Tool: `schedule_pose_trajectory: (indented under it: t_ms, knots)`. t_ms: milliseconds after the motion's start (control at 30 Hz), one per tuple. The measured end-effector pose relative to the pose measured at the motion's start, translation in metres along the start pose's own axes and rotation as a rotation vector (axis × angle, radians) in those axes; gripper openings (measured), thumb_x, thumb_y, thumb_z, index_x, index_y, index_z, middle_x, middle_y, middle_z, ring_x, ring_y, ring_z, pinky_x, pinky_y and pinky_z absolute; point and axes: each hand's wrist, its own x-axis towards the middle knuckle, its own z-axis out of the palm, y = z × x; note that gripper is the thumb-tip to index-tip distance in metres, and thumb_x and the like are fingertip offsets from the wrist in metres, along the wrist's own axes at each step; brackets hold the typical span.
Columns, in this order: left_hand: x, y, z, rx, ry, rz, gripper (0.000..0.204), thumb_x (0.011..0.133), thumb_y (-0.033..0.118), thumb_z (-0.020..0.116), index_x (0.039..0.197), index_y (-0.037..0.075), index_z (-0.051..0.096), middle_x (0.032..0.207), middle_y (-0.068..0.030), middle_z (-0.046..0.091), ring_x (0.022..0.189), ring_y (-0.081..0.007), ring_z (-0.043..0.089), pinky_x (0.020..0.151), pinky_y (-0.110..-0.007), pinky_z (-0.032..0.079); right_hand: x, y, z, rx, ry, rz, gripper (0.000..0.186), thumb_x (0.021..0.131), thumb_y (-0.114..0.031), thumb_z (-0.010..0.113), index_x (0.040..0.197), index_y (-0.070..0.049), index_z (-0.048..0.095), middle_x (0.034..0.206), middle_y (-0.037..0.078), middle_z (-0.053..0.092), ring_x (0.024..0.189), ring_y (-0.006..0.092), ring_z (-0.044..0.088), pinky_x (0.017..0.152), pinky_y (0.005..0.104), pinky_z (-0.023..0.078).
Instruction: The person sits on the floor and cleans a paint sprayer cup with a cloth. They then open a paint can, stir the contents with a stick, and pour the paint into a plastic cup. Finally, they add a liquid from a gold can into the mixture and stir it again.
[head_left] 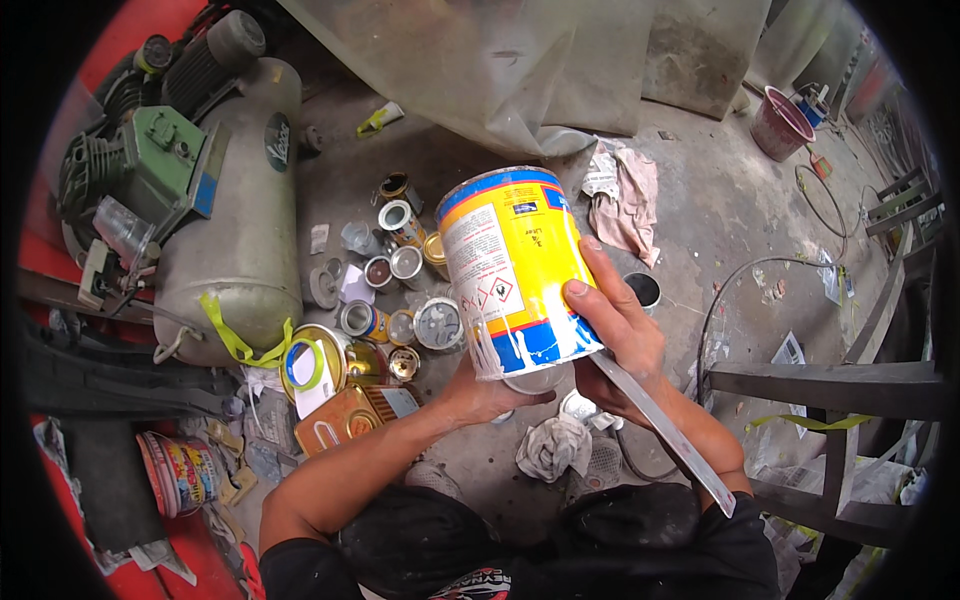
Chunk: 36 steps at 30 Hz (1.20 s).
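Note:
A yellow and blue paint can (520,260) with white drips along its lower edge is held up in front of me, tilted. My right hand (625,320) grips its right side. In that same hand a long flat metal stirring stick (675,435) slants down toward my right forearm. Under the can's lower edge my left hand (485,398) is curled round a translucent cup (540,381), only part of which shows. The can hides the upper part of the cup and some of the left fingers.
Several open tins (405,262) and a rectangular orange can (350,415) stand on the floor at left, beside an air compressor (240,210). A dark cup (642,290), a pink rag (625,205) and a crumpled cloth (555,447) lie around me. A metal frame (820,382) juts in at right.

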Motion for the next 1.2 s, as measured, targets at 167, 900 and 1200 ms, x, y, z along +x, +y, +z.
schedule_pose_trajectory:
  t_ms: [167,900,1200]
  knots:
    - [0.001,0.02,-0.001,-0.02,-0.02,0.032,0.076,0.073,0.027,0.09,0.137,0.008,0.053,0.132,-0.011,0.062,0.122,-0.0244,0.06,0.104,-0.039,0.048,0.0,0.0,-0.005,0.007,-0.008,-0.063,0.044,0.084,0.008,0.068,0.127,0.002,0.061,0.144,0.032,0.048,0.13,0.0373,0.055,0.105,0.0382,0.05]
    - [0.0,-0.024,0.007,-0.285,-0.075,0.025,0.065,0.081,0.028,0.085,0.136,0.009,0.056,0.132,-0.0117,0.063,0.12,-0.0247,0.062,0.102,-0.039,0.05,0.005,-0.018,-0.009,-0.011,0.026,-0.103,0.047,0.084,0.005,0.072,0.129,-0.001,0.062,0.144,0.031,0.048,0.127,0.0377,0.058,0.104,0.0377,0.05]
    - [-0.001,-0.017,0.007,-0.307,-0.07,0.024,0.065,0.082,0.028,0.084,0.137,0.009,0.055,0.133,-0.0117,0.062,0.121,-0.024,0.061,0.103,-0.039,0.05,0.004,-0.015,-0.01,-0.01,0.029,-0.098,0.051,0.079,0.002,0.079,0.128,-0.002,0.064,0.14,0.035,0.051,0.124,0.0393,0.06,0.1,0.0344,0.052]
